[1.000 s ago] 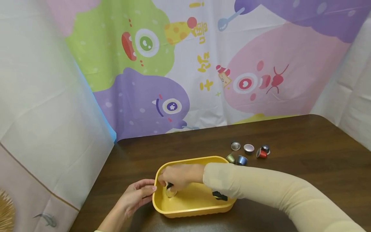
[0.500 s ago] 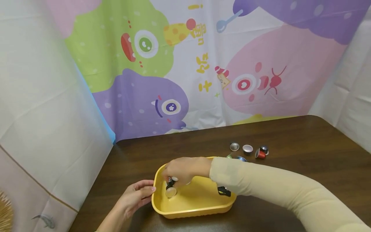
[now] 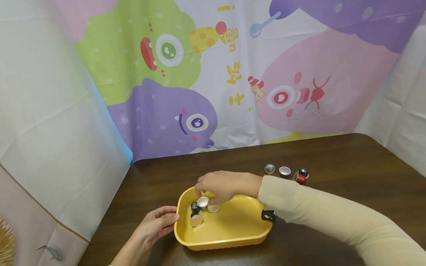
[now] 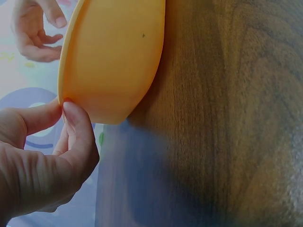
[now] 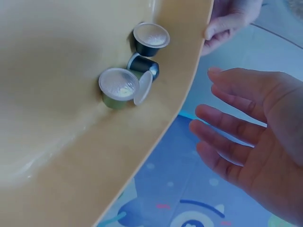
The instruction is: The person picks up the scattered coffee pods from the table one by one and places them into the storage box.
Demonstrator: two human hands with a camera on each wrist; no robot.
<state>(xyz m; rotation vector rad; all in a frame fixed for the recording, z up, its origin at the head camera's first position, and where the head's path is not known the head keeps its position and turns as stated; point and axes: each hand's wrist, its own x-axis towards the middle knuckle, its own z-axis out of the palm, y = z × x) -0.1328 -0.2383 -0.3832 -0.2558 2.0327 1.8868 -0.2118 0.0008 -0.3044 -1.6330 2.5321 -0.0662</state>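
My left hand pinches the left end of a yellow plastic tub at its rim, thumb and forefinger meeting there in the left wrist view. Above the tub's far side is my right hand, fingers spread and loosely bent, nothing in them in the right wrist view. Several coffee capsules cluster at the tub's left end. Among them are a green capsule with a pale lid, a dark one lying on its side and a dark one with its lid up.
More coffee capsules lie on the brown wooden table beyond the right arm: a silver-faced one, a pale-lidded one and a red one against a dark one. A cartoon-print curtain hangs behind. The right sleeve crosses the tub's right end.
My right hand has risen from the tub's left end and moved back and right, its fingers spreading. The capsules beneath it have come into view. My left hand keeps its place on the rim.
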